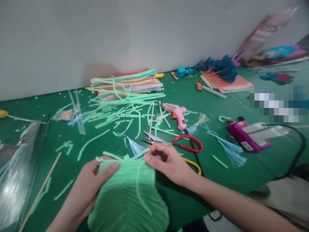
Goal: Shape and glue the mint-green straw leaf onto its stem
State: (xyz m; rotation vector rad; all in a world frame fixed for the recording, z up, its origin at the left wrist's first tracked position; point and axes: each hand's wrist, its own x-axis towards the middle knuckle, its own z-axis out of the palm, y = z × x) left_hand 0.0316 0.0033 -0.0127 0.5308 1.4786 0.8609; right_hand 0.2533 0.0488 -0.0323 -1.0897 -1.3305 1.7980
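Currently mid-assembly: left hand [90, 183] grips green ribbed straw leaf [127, 196]; right hand [166, 161], just before red-handled scissors [173, 143], pinches its top strand; next needs steady seating.

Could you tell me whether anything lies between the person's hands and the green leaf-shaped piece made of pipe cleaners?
Nothing visible does. The left hand already grips the green pipe-cleaner leaf at its left edge, and the right hand pinches its top. The scissors lie just beyond, on the table.

light: soft, even, from above | shadows: faint under hands [169, 162]; dim patch on wall [101, 69] | glare: on plastic wrap [16, 174] | blur: far right corner smeared; edges bowed; mosaic block right
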